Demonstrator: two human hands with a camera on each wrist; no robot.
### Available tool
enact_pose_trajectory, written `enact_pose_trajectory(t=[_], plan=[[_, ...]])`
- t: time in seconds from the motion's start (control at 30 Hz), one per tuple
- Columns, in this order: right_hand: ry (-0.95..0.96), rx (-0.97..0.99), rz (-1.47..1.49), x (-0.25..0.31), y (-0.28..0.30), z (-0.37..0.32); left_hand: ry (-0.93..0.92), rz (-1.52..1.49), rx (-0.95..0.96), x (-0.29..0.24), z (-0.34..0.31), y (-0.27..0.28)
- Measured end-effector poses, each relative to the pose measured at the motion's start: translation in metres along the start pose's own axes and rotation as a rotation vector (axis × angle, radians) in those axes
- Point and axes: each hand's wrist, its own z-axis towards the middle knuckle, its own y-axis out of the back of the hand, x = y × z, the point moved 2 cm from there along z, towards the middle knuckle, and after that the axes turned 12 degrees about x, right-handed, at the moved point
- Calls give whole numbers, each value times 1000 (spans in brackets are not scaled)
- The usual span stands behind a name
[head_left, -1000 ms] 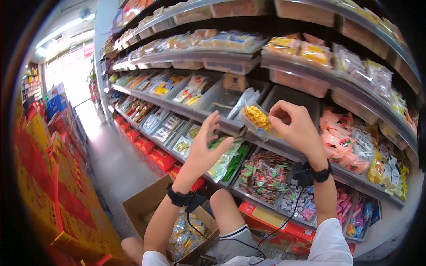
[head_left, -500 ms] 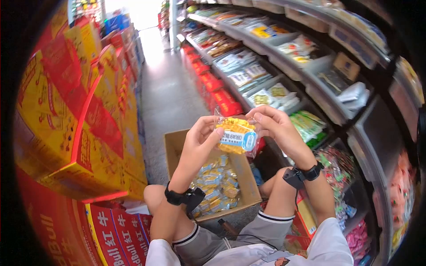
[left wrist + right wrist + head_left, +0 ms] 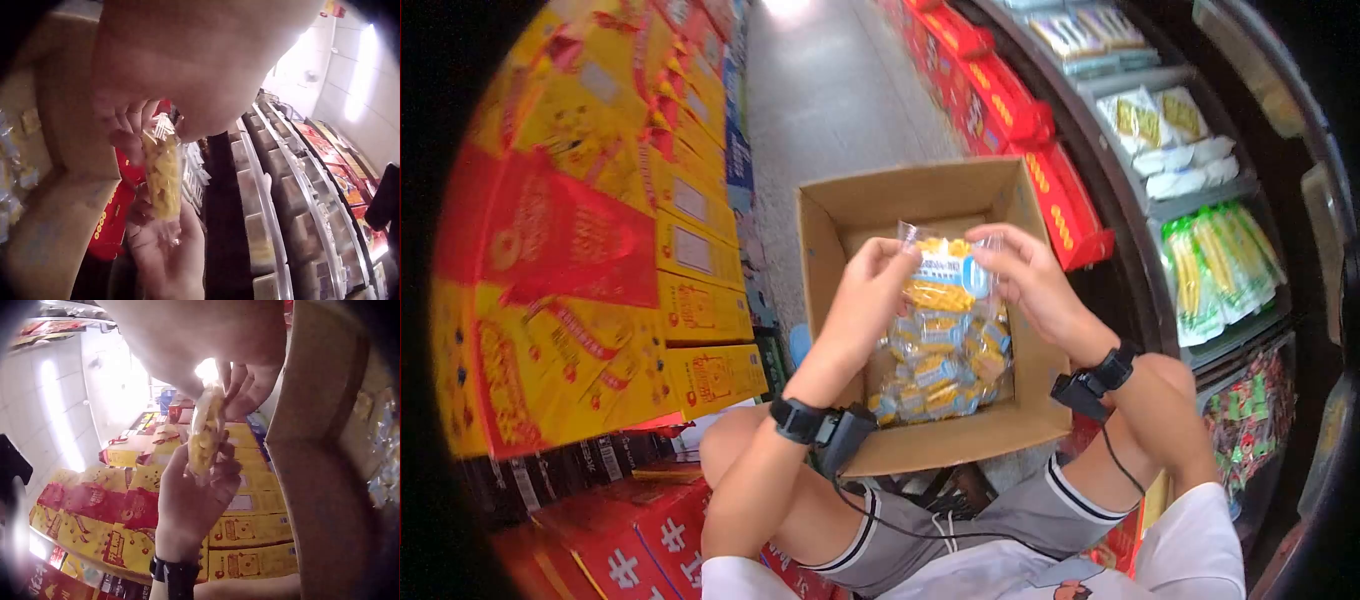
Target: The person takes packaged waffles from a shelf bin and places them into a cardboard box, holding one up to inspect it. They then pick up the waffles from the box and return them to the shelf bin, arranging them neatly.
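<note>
Both hands hold one clear snack packet (image 3: 941,282) with yellow pieces inside and a blue-and-white label, above an open cardboard box (image 3: 960,448). My left hand (image 3: 868,290) pinches its left end between thumb and fingers. At the opposite end, my right hand (image 3: 1040,288) grips the wrapper the same way. Seen edge-on in the left wrist view, the packet (image 3: 164,178) is plump, with a crimped clear end. Many similar small packets (image 3: 935,372) lie loose in the bottom of the box, in a heap.
Stacked yellow and red cartons (image 3: 600,260) line the left side. Red boxes (image 3: 1055,200) sit at the foot of the shelving on the right. Trays there hold green-and-white packets (image 3: 1215,270). The person's knees (image 3: 1155,400) flank the box, and a grey floor aisle (image 3: 830,110) runs ahead.
The left hand has taken hold of the packet, which the right hand alone held near the shelf. Both hands brought it over the box, and the head view swung left and down.
</note>
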Motion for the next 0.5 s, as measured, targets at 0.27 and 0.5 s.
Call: enact_pose_trajectory(t=[0.27,0.5], plan=[[-32,-109,132,-11,5,20,267,-377,22,24,22,10],[-109,-97,128,-21,6,27,343,-406,10,19,21,12]])
